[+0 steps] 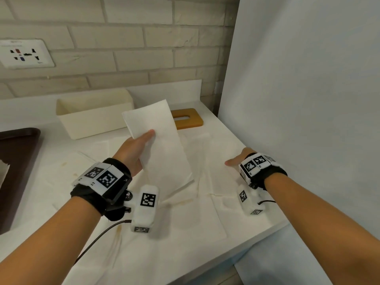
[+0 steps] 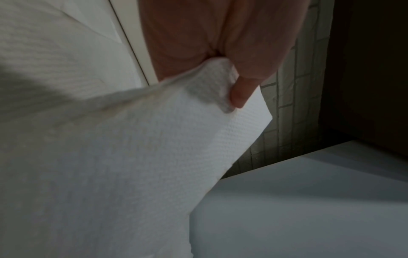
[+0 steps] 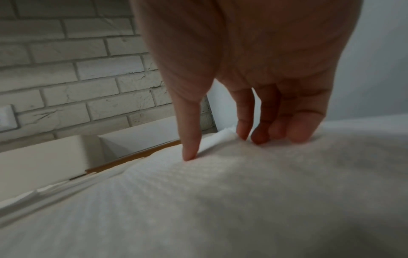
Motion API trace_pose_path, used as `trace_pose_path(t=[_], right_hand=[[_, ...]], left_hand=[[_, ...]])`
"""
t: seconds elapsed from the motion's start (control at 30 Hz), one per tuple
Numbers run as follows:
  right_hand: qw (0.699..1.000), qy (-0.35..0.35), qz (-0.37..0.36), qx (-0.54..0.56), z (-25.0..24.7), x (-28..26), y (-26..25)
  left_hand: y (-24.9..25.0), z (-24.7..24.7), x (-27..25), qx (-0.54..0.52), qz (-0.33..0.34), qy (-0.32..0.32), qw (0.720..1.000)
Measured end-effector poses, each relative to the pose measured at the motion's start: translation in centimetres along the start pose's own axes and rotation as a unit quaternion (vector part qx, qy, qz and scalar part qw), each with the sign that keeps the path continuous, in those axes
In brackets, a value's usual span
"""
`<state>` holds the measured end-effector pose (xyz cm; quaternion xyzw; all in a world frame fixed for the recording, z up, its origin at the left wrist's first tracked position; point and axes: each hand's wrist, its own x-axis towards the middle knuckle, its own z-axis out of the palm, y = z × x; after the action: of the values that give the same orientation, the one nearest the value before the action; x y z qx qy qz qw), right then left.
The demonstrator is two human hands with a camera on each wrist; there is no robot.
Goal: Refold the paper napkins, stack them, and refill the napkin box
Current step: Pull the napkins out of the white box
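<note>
My left hand (image 1: 138, 147) grips a folded white paper napkin (image 1: 158, 138) and holds it up over the counter; in the left wrist view the thumb (image 2: 241, 94) pinches that napkin (image 2: 132, 157) near a corner. My right hand (image 1: 236, 160) rests with straight fingertips (image 3: 189, 153) on unfolded napkins (image 3: 220, 200) that lie spread on the counter. The cream napkin box (image 1: 94, 112) stands open at the back, left of its wooden lid (image 1: 188, 118) with a slot.
Several unfolded, partly stained napkins (image 1: 164, 233) cover the white counter (image 1: 26, 118). A dark brown tray (image 1: 14, 167) lies at the left edge. A brick wall with a socket plate (image 1: 24, 53) is behind, and a white panel (image 1: 308, 89) rises on the right.
</note>
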<state>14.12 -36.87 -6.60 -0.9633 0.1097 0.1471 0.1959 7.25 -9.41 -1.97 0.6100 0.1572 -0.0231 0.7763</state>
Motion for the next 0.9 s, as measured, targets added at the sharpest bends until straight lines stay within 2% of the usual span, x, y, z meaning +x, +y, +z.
trace_pose_path(t=[0.27, 0.33, 0.4, 0.5, 0.57, 0.63, 0.7, 0.77, 0.8, 0.9], right_hand=[[0.999, -0.031, -0.009, 0.016, 0.7, 1.7, -1.5], [0.999, -0.016, -0.032, 0.017, 0.4, 1.4, -2.0], [0.994, 0.020, -0.083, 0.071, -0.4, 0.7, -2.8], [0.947, 0.048, -0.189, 0.255, -3.1, -1.8, -4.8], [0.897, 0.000, -0.240, 0.372, -4.9, -4.1, -6.5], [0.835, -0.080, -0.273, 0.471, -6.0, -5.8, -8.0], [0.790, -0.138, -0.291, 0.521, -6.4, -6.7, -9.0], [0.778, -0.161, -0.288, 0.535, -6.1, -6.8, -9.7], [0.782, -0.169, -0.279, 0.531, -5.8, -6.7, -9.9], [0.820, -0.194, -0.230, 0.487, -4.0, -6.2, -10.0]], left_hand=[[-0.1, -0.3, -0.2, -0.021, -0.013, 0.003, 1.000], [-0.1, -0.4, -0.2, -0.029, -0.015, 0.007, 0.999], [0.0, -0.4, -0.2, -0.041, -0.018, 0.011, 0.999], [0.3, -0.4, -0.2, -0.063, -0.021, 0.007, 0.998], [0.5, -0.1, -0.2, -0.079, -0.025, 0.001, 0.997], [0.7, 0.4, -0.2, -0.087, -0.027, -0.017, 0.996], [0.9, 0.8, -0.3, -0.095, -0.028, -0.041, 0.994], [1.0, 1.2, -0.4, -0.104, -0.032, -0.062, 0.992], [1.0, 1.3, -0.4, -0.111, -0.035, -0.077, 0.990], [1.1, 1.5, -0.4, -0.145, -0.041, -0.106, 0.983]])
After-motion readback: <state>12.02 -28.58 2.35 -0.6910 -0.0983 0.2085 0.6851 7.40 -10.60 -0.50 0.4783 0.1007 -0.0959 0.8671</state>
